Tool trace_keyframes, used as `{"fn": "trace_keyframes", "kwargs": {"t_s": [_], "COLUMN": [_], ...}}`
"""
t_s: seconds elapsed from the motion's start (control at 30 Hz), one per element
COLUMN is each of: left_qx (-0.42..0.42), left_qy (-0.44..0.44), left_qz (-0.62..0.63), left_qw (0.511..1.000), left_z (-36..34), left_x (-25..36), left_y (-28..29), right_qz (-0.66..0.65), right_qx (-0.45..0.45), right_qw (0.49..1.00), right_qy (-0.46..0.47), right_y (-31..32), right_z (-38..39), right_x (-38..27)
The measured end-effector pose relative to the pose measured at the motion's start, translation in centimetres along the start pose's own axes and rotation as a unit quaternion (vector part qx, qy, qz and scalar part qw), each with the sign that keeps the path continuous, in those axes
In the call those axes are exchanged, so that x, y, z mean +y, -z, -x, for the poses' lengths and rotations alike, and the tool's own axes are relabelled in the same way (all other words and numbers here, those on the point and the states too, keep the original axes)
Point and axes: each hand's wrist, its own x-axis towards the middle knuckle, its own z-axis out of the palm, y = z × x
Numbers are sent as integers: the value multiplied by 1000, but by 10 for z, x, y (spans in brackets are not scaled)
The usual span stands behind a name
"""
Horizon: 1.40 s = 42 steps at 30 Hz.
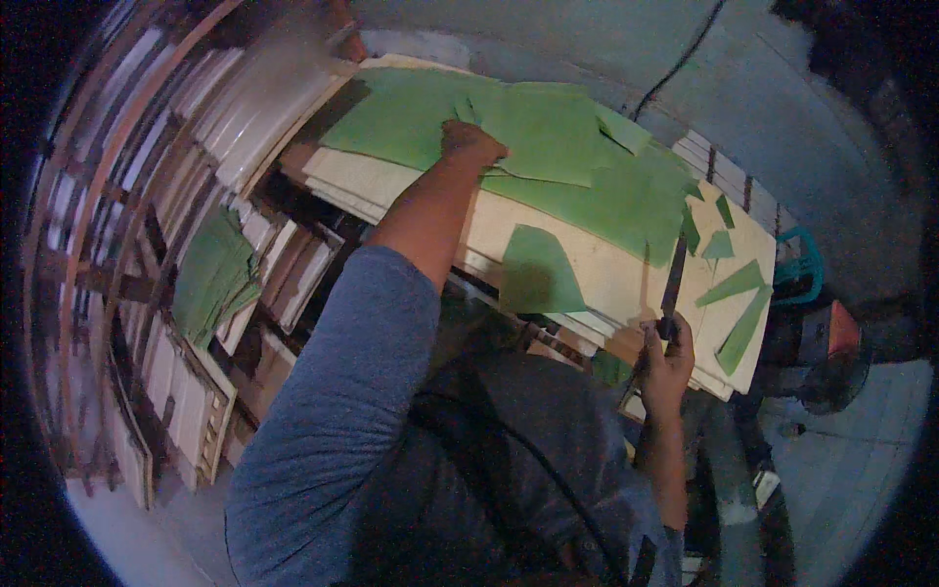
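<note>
A long green sheet that looks like banana leaf (401,108) lies across a pale board table (616,279). My left hand (474,147) is on it toward the far side, fingers closed on the leaf, with a raised bit of leaf just beyond the knuckles. In my right hand (668,362), near the table's front right, is a knife (673,281) with a dark blade pointing up and away over the board. Left of the knife lies a trimmed leaf piece (538,269), overhanging the front edge. Narrow leaf strips (740,330) and small scraps are scattered at the right end.
A stack of cut green leaves (215,274) rests at the left, among wooden racks and panels (186,401). Beyond the right end stand a teal plastic chair (804,266) and a reddish object (843,331). A wall (587,44) rises behind the table.
</note>
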Motion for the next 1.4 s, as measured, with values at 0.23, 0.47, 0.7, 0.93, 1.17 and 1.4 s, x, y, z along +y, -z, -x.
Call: {"fn": "trace_keyframes", "kwargs": {"t_s": [0.23, 0.47, 0.7, 0.93, 1.17, 1.4], "left_qx": [-89, 65, 135, 362, 275, 328], "left_qy": [-33, -152, -25, 190, 398, -184], "left_qz": [41, 366, 440, 506, 124, 191], "left_qw": [995, 916, 887, 760, 866, 906], "left_z": [3, 158, 299, 359, 287, 182], "left_x": [29, -3, -166, -471, -582, -269], "left_y": [34, 155, 222, 198, 186, 115], "right_qz": [3, -40, 141, 116, 166, 72], "right_qx": [70, 93, 70, 72, 41, -13], "right_qw": [997, 986, 983, 990, 978, 995], "right_qy": [18, -134, 92, 27, 116, -65], "right_y": [35, 41, 116, 76, 7, -83], "right_z": [30, 27, -5, -63, -100, -101], "right_x": [29, -23, 75, 34, -1, -26]}}
